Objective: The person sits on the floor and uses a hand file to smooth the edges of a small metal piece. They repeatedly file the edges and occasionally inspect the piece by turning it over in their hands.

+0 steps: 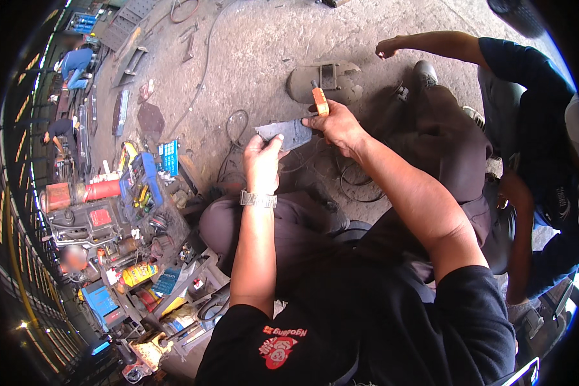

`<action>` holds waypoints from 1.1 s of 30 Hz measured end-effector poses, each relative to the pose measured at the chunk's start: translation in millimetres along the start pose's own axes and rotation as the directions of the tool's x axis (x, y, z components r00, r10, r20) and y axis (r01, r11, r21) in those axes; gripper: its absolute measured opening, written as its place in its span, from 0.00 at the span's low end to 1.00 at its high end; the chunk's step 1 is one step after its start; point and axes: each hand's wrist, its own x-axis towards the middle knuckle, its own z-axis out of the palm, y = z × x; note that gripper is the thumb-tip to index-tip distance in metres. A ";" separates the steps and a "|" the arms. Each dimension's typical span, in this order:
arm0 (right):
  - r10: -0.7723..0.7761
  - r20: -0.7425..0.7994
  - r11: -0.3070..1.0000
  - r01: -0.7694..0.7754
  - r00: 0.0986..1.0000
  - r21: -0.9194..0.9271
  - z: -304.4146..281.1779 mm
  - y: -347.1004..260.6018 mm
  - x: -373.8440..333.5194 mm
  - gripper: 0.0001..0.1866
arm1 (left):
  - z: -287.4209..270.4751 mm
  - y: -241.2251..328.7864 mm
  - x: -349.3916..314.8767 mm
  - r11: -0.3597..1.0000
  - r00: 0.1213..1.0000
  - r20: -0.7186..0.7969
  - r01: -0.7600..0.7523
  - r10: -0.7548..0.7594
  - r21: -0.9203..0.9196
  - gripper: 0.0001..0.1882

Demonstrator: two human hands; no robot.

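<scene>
A grey flat piece [294,134], roughly rectangular with a pale left corner, is held level above my lap. The thumb and fingers of my left hand [262,157] pinch its left end. My right hand [342,128] is closed around an orange-handled tool [320,101] with a short dark tip pointing away from me; its kind cannot be made out. The fingers of that hand also touch the right end of the grey piece. Beyond my hands, a dusty rounded plate [302,85] lies on the floor with a small dark rectangular frame [328,76] on it.
A co-worker [547,122] sits close on my right, one hand [387,47] stretched over the floor. To my left stand a blue tool tray [145,177], a yellow bottle [139,274] and a blue box [101,304]. Thin cable [207,61] snakes across the concrete.
</scene>
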 end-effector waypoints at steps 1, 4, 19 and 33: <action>0.028 0.002 0.999 -0.028 1.000 0.017 -4.3 0.3 0.9 0.16 | 0.2 -0.3 0.1 1.000 1.000 0.007 -0.005 0.005 -0.002 0.07; 0.045 -0.003 0.998 -0.045 0.999 0.033 -10.4 5.9 5.7 0.12 | 1.1 -1.3 0.0 1.000 1.000 0.005 -0.006 0.006 -0.010 0.06; 0.039 -0.054 0.997 -0.042 0.998 -0.063 -14.9 4.3 -7.0 0.12 | -0.9 -15.7 8.5 0.814 0.963 0.042 -0.248 0.266 0.525 0.06; 0.048 -0.128 0.995 -0.059 0.991 -0.082 -6.3 7.2 -16.2 0.16 | 13.6 -6.7 -3.4 0.569 0.897 0.016 -0.294 0.442 0.768 0.13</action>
